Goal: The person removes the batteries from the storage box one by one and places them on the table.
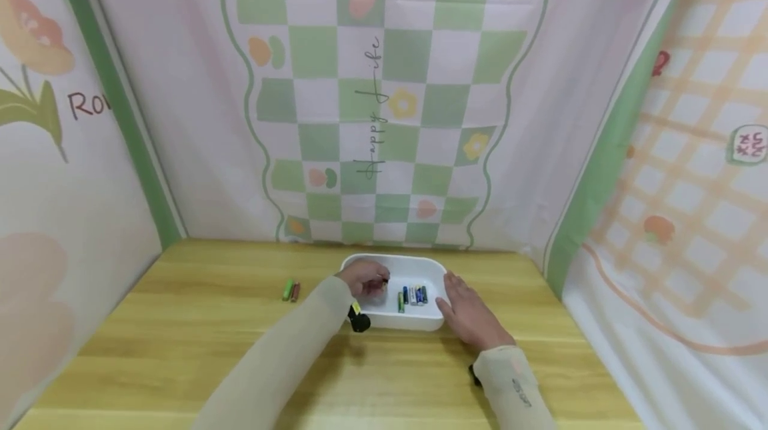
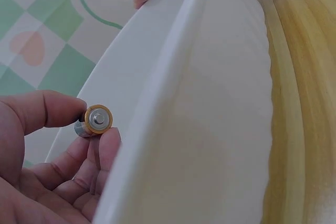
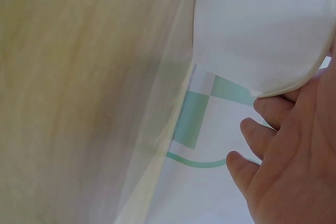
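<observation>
A white tray (image 1: 384,321) stands on the table toward its far side. Over the tray's left part, my left hand (image 1: 367,278) pinches a battery (image 2: 97,119) between thumb and fingers; its silver end with an orange rim faces the wrist camera. Several batteries (image 1: 414,295) in blue, white and green lie side by side on the tray's floor, a green one (image 1: 401,302) slightly nearer me. My right hand (image 1: 474,315) rests on the tray's right rim with its fingers extended, and in the right wrist view the fingertips (image 3: 236,162) reach past the rim.
Left of the tray, a bright green battery (image 1: 288,290) and a reddish-brown battery (image 1: 295,292) lie together on the wooden table (image 1: 228,337). A checkered cloth (image 1: 384,103) hangs behind the table's far edge, and patterned cloths hang at both sides.
</observation>
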Demonstrator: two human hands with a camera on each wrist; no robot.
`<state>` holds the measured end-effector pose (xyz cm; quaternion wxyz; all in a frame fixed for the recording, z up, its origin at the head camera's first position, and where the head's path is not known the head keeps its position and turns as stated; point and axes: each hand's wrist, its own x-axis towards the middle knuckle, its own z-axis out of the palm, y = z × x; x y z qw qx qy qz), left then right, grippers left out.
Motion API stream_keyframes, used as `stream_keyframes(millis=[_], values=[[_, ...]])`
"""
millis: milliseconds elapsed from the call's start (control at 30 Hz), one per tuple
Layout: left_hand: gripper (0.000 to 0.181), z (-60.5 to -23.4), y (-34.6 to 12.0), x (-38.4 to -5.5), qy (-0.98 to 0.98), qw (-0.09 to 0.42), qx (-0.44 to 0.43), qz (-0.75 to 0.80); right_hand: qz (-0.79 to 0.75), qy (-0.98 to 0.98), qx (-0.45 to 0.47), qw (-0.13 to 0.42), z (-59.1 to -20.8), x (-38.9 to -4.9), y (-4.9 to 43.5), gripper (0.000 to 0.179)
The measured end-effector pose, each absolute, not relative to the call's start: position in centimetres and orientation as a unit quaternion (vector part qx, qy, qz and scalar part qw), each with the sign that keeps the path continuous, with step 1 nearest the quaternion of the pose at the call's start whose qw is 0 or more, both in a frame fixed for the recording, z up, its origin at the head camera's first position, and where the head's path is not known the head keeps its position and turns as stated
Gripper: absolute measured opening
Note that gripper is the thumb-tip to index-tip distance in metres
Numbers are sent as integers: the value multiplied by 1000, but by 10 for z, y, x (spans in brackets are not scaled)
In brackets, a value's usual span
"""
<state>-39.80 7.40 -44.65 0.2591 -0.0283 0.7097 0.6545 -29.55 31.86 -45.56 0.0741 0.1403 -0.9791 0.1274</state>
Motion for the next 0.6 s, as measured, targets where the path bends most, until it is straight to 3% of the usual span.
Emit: stream_keyframes(millis=[333,600], values=[[34,-431,57,-388,683,252,-22,686,135,-979,136,73,-456,-296,318,69],[29,-422,49,-382,665,251,-14,703,134,-977,148,78,-455,-296,317,66]])
